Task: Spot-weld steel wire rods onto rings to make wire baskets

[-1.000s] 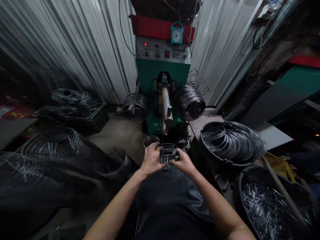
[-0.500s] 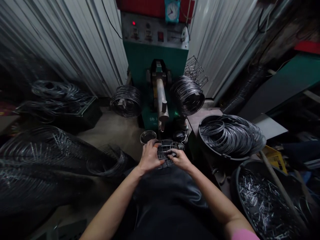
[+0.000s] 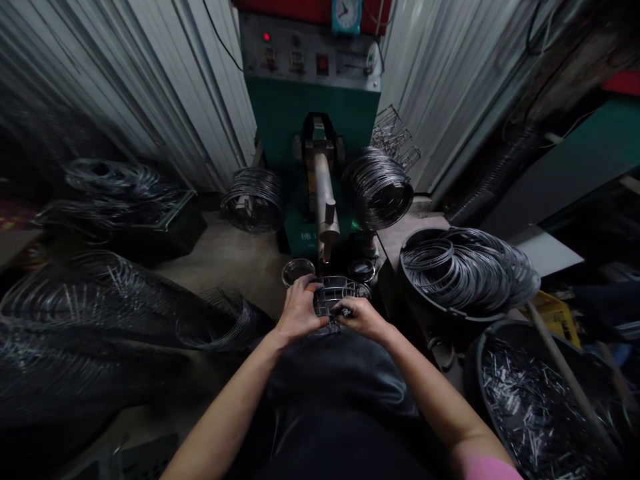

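A round cage of welded metal wire (image 3: 334, 291) is in front of my body, just below the machine's arm. My left hand (image 3: 300, 307) grips its left side, with the thumb along the near edge and an orange band on one finger. My right hand (image 3: 365, 317) is closed at the cage's near right side. Something small and dark with bright specks shows between its fingers, too small to name. Above the cage, the machine's thick metal arm (image 3: 325, 193) ends in a downward tip (image 3: 326, 252).
The green machine (image 3: 270, 113) carries wire coils at left (image 3: 254, 200) and right (image 3: 379, 188). To the right stand a tub of wire rings (image 3: 405, 267) and a bin of short metal pieces (image 3: 530, 400). Rolled wire mesh (image 3: 90, 313) lies at left.
The view has shifted slightly. My right hand has turned a little, its fingers curled more at the cage. My left hand keeps its grip on the cage.
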A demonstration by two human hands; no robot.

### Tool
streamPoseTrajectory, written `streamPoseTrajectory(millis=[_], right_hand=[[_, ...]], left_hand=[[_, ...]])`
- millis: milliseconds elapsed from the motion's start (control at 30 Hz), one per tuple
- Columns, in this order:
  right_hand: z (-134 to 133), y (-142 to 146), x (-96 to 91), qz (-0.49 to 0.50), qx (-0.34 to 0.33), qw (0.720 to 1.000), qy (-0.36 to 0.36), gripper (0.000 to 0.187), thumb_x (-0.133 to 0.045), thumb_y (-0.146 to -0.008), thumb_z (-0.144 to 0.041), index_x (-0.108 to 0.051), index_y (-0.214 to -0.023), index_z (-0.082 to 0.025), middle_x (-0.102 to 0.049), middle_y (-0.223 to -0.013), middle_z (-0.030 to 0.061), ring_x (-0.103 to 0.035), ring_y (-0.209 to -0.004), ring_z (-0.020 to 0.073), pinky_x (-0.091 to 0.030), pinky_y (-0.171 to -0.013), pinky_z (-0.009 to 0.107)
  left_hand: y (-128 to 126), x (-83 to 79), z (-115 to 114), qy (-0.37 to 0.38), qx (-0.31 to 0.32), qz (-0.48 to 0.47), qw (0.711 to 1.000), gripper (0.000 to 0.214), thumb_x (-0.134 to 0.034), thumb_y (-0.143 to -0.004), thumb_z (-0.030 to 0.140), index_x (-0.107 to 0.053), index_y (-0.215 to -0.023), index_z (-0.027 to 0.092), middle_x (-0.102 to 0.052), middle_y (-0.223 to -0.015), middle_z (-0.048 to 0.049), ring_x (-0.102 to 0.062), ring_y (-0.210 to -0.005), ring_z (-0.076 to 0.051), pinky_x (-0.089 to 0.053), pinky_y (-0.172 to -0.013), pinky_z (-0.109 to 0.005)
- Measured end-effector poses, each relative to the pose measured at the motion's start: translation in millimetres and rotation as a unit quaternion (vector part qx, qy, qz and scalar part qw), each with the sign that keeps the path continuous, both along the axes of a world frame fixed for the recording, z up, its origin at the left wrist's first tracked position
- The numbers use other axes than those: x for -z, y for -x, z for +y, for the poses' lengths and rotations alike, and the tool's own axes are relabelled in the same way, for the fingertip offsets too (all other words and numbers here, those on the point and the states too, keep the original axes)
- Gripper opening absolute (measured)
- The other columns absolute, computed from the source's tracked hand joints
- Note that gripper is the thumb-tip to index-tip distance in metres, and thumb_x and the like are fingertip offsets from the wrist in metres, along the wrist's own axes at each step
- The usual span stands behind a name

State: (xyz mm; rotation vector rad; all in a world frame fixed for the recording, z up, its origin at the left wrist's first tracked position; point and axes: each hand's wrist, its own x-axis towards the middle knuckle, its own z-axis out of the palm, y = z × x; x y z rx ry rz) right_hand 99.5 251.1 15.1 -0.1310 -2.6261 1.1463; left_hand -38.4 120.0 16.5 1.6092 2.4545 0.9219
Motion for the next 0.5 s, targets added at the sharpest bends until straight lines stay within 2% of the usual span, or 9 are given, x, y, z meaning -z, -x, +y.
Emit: streamPoseTrajectory(millis=[167,500], right_hand=[[1.1,4.2,0.3,0.020,-0.002,0.999,-0.028,0.015,-0.059,-0.075,-0.008,-0.065,-0.085,-0.018,-0.067,-0.082,0.0039,-0.064,-0.078,0.0148,-0.048,-0.070,0.024],[7.2,25.2,-4.1,0.023,0.016,0.995,-0.094,0.013,-0.061,-0.076,-0.010,-0.065,-0.085,-0.018,-0.067,-0.083,0.0048,-0.064,-0.077,0.0152,-0.048,-0.068,0.023]], left_hand=[[6.8,4.8,1.8,-0.025,0.003,-0.006,1.000,0.064,-0.075,-0.050,0.025,-0.052,-0.109,0.016,-0.044,-0.125,-0.0132,-0.042,-0.119,-0.032,-0.039,-0.099,-0.047],[28.8,1.9,10.1,-0.077,0.013,-0.034,0.996,0.061,-0.072,-0.050,0.020,-0.052,-0.108,0.016,-0.044,-0.125,-0.0125,-0.042,-0.120,-0.031,-0.040,-0.099,-0.046]])
